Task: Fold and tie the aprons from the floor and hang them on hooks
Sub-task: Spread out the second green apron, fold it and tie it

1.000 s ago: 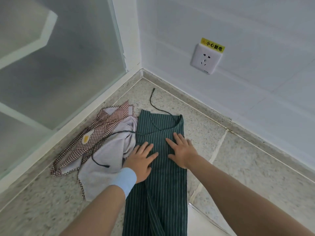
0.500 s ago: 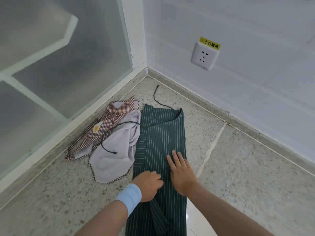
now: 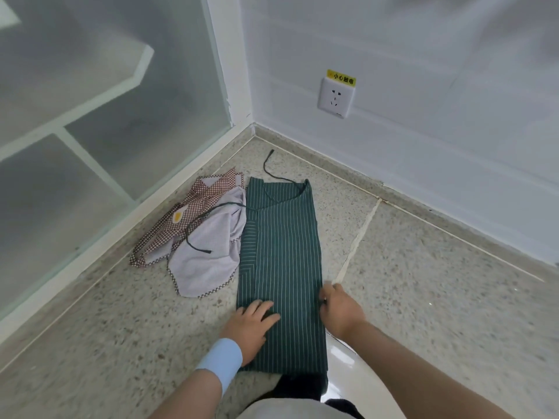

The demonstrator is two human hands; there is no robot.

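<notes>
This is a room corner indoors. Past the fingers (image 3: 261, 306), a speckled floor (image 3: 423, 297) meets a white wall (image 3: 423, 146) with a plug socket (image 3: 335, 96). Frosted glass (image 3: 121, 131) stands left of them.

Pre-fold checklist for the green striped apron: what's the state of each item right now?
1. Green striped apron flat in a long strip: ok.
2. Left hand flat on its near left part: ok.
3. Right hand pinching its right edge: ok.
4. Ties gathered: not ok. The near tie lies across the checked apron, and the far tie trails toward the corner.
5. Checked apron clear of the green one: cannot tell. It meets the left edge.
</notes>
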